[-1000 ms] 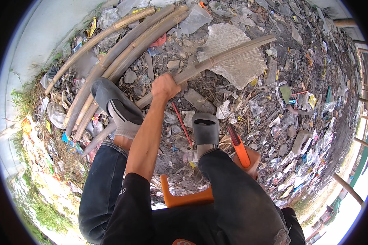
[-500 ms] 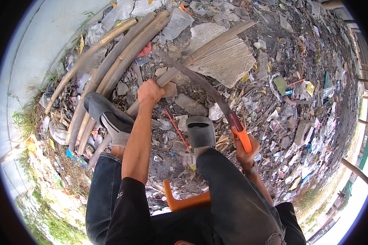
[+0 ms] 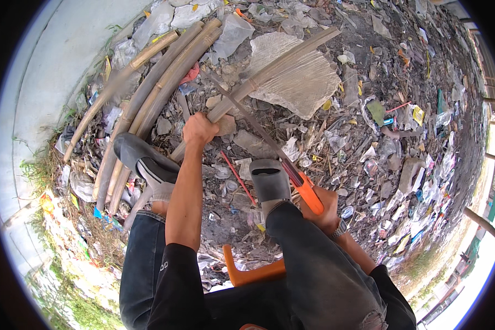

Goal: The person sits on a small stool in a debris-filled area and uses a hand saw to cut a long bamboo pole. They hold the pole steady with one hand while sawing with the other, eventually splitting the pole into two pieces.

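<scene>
My left hand (image 3: 199, 130) is wrapped round a split bamboo pole (image 3: 297, 55), which slants from beside my left shoe up to the right. The pole's far part passes over a flat, pale slab (image 3: 297, 82). My right hand (image 3: 324, 213) grips the orange handle of a pruning saw (image 3: 261, 131) with a long, narrow, dark blade. The blade runs up to the left and crosses the pole just beyond my left hand. Whether its edge bites into the bamboo is too small to tell.
Several bamboo poles (image 3: 157, 91) lie at the left, near a pale wall (image 3: 55, 71). My grey shoes (image 3: 269, 179) stand among litter and stones. A thin red stick (image 3: 238, 179) lies between them. Part of an orange plastic seat (image 3: 253, 274) shows beneath me.
My right hand has moved left and slightly nearer to me, drawing the saw back across the pole. The blade now looks straighter. My left hand keeps its grip in nearly the same place.
</scene>
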Action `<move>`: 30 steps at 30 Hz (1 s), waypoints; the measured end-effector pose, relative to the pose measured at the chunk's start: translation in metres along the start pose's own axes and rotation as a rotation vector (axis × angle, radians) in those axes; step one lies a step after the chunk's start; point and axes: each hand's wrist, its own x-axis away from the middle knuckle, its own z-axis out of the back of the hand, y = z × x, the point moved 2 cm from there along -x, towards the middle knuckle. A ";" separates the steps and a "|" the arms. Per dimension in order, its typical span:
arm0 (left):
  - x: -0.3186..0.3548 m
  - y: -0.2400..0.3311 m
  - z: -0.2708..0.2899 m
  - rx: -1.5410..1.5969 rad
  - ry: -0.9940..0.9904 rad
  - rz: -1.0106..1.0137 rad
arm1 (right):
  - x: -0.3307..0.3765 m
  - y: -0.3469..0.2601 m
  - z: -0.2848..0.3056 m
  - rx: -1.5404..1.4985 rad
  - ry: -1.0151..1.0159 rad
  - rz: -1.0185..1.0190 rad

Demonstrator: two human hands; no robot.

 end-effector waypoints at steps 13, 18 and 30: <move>0.016 0.003 -0.024 0.008 -0.068 0.004 | -0.012 -0.021 -0.005 -0.039 -0.042 0.011; 0.024 0.007 -0.027 0.035 -0.040 -0.057 | -0.031 -0.032 0.006 0.070 -0.056 0.005; 0.031 0.016 -0.011 0.023 0.130 -0.249 | -0.146 -0.157 0.094 -0.406 0.057 -0.011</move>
